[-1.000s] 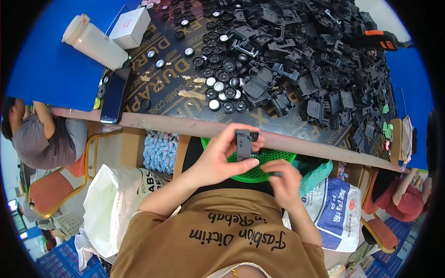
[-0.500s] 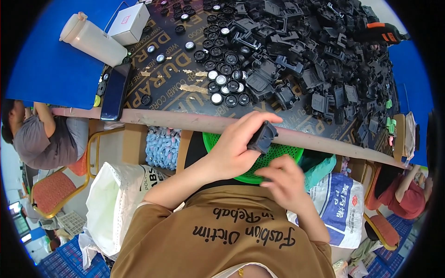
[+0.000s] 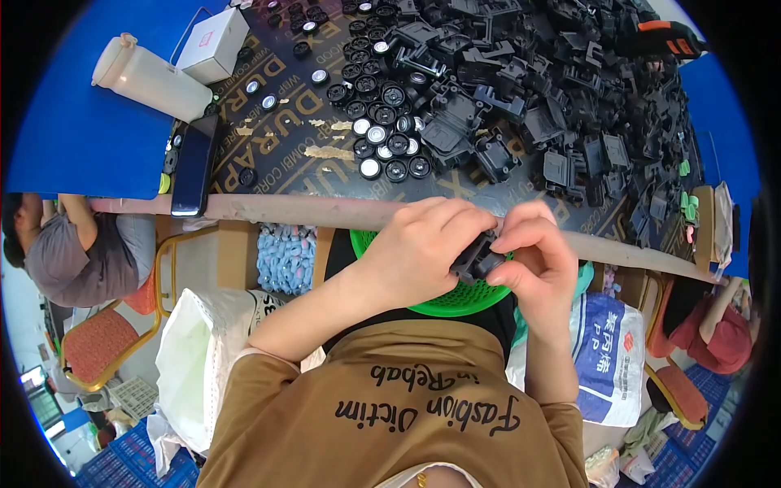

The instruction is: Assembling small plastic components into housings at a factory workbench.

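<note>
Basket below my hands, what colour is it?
The basket is bright green; the head view shows it best.

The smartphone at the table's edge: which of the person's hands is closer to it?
Left. The left hand is right of the smartphone and lower in the picture; the right hand is farther right, past the left hand.

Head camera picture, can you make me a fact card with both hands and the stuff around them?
Left hand: grip around a black plastic part
Right hand: thumb and fingertips at that part's right side; exact contact partly hidden
Below hands: green basket with holes
Middle of table: small black wheels, some with silvery-white faces
Right side: big heap of black parts, plus an orange-and-black tool
Left side: dark phone, pale bottle, white box
</note>
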Tool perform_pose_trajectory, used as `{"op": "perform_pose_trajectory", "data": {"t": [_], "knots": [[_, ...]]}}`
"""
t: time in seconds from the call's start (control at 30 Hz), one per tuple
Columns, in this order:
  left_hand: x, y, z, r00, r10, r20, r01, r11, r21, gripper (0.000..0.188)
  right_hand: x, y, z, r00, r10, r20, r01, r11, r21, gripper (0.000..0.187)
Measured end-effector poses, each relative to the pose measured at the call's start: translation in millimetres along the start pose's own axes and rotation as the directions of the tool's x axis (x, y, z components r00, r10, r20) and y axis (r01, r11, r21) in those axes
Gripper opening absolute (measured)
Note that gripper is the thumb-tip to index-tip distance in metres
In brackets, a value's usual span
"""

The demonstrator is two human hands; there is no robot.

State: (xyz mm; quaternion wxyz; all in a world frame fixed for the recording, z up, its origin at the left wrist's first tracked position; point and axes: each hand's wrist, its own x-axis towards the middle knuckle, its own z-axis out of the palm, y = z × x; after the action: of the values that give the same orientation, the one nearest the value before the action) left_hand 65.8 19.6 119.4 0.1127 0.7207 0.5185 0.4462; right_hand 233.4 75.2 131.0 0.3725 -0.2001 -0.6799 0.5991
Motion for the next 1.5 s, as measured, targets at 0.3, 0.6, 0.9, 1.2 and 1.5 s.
{"op": "perform_pose_trajectory", "data": {"t": [0.3, 0.6, 0.9, 1.2, 1.5], "knots": [[1, 9, -9, 0.992, 0.073, 0.103, -0.078, 0.996, 0.045, 0.038, 2, 0, -7, 0.983, -0.136, 0.122, 0.136, 0.991, 0.01, 0.033], [6, 17, -15, 0.985, 0.043, 0.165, -0.046, 0.999, 0.011, 0.035, 4, 4, -9, 0.977, -0.193, 0.087, 0.173, 0.965, 0.197, 0.021], [0, 25, -18, 0.935, 0.025, 0.354, -0.104, 0.973, 0.206, 0.035, -1, -2, -7, 0.983, 0.094, 0.16, -0.118, 0.981, 0.151, 0.058], [-15, 15, -16, 0.921, -0.257, 0.293, 0.351, 0.873, -0.339, 0.042, 27, 12, -12, 0.996, 0.043, 0.079, -0.02, 0.963, -0.269, 0.013], [-17, -5, -31, 0.768, -0.604, 0.214, 0.165, -0.136, -0.977, 0.045, 61, 40, 42, 0.969, -0.062, 0.237, 0.244, 0.325, -0.914, 0.022]]}}
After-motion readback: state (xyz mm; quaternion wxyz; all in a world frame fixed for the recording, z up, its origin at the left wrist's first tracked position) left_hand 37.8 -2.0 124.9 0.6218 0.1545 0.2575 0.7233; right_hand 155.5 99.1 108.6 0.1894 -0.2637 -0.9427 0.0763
